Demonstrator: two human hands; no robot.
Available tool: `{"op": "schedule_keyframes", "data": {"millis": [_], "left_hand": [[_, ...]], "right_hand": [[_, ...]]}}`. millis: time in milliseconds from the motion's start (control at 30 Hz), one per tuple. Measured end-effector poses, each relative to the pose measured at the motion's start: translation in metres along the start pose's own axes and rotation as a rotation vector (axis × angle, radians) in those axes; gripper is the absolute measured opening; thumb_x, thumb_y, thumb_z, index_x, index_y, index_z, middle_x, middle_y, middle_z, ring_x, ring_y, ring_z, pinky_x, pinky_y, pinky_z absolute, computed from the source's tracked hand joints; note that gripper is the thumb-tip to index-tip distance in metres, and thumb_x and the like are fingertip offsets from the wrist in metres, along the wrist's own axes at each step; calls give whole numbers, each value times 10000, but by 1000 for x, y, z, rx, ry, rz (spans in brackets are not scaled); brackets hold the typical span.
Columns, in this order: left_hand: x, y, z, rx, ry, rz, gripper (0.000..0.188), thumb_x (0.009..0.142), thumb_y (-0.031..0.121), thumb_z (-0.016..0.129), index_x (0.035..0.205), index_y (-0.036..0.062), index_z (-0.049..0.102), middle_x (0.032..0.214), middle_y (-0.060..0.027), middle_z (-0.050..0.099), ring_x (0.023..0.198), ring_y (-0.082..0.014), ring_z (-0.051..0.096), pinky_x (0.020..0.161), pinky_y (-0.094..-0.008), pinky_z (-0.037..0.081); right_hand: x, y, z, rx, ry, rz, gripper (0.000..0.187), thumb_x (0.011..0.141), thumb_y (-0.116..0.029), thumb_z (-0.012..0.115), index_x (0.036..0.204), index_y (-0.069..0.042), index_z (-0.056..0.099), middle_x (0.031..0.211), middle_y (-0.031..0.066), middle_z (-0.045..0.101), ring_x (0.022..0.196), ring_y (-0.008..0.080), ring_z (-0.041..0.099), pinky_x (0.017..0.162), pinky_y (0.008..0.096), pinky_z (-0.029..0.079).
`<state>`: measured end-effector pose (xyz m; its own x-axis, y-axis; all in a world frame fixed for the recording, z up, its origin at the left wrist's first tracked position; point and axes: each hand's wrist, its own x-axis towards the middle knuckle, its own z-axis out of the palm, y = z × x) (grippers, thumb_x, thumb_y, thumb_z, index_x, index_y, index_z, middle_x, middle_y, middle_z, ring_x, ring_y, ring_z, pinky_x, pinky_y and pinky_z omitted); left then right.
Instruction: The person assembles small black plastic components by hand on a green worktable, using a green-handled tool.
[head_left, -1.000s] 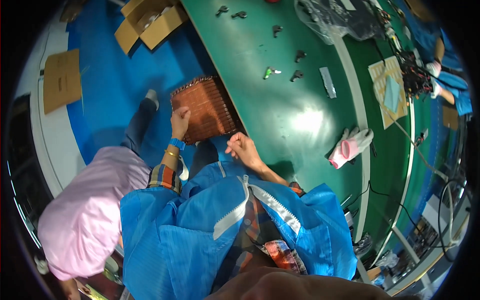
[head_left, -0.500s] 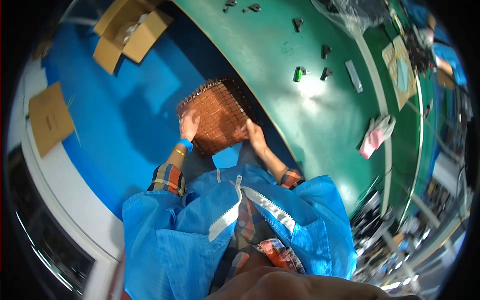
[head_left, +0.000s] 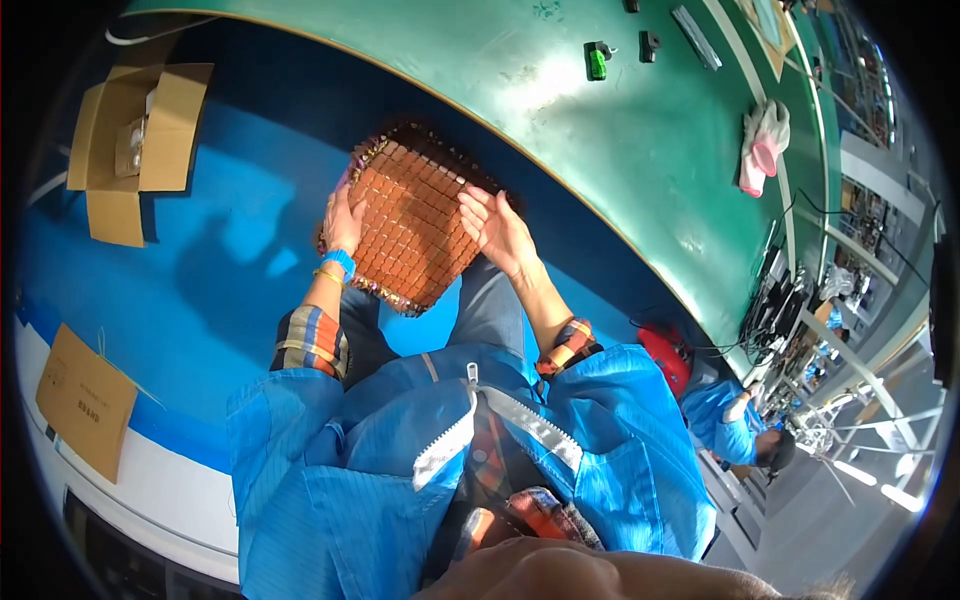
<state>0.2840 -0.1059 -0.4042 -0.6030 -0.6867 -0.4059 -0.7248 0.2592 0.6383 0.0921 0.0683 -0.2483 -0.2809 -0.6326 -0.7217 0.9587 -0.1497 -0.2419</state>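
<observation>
A square seat mat (head_left: 405, 225) of small reddish-brown tiles, with a ruffled dark edge, is in front of my legs, slightly tilted. My left hand (head_left: 343, 222) is at its left border, with the fingers curled over the edge and a blue band on the wrist. Over the mat's right side, my right hand (head_left: 498, 232) has its fingers stretched out and the palm partly turned up. Whether those fingers touch the tiles, I cannot tell. The underside of the mat is hidden.
To the right runs a green table (head_left: 640, 210) with a wooden-coloured edge, bearing small black parts (head_left: 650, 46) and a pink-and-white glove (head_left: 763, 148). An open cardboard box (head_left: 105, 150) stands on the blue floor, far left. Flat cardboard (head_left: 85, 405) lies nearer. Another person (head_left: 722, 422) is at lower right.
My view has turned, so the table and boxes appear shifted. My right hand has come off the mat's right edge and its fingers have opened out. The left hand stays at the left border.
</observation>
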Motion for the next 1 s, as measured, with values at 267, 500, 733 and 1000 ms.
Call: {"op": "schedule_keyframes", "data": {"millis": [267,500,733,1000], "left_hand": [[-23,10,-10,262,-164,-149,356,839,179,525,1178,75,497,1069,-192,559,921,-405,553,797,-466,457],[-49,176,-87,484,-342,-148,390,804,221,554,1147,38,533,1059,-198,591,905,-394,572,793,-448,472],[-111,354,-121,338,-353,98,330,813,146,572,1107,-5,573,1022,-159,632,861,-318,608,779,-363,485],[-66,453,-192,-312,-173,314,214,858,36,525,1050,-11,608,961,-122,640,827,-207,606,748,-273,482]], "right_hand": [[-35,-20,11,-364,-58,-102,157,891,-183,587,831,-47,538,756,97,643,583,123,578,542,206,465],[-107,-93,46,-554,-371,-46,257,950,-280,459,827,-68,534,689,48,609,572,118,548,552,221,443],[-189,-237,105,-977,-474,-627,142,911,-150,476,894,-35,557,687,29,597,566,129,531,544,244,422],[-128,-256,89,-1302,104,-939,118,879,-157,527,858,-41,545,672,79,582,556,224,541,538,313,431]]}}
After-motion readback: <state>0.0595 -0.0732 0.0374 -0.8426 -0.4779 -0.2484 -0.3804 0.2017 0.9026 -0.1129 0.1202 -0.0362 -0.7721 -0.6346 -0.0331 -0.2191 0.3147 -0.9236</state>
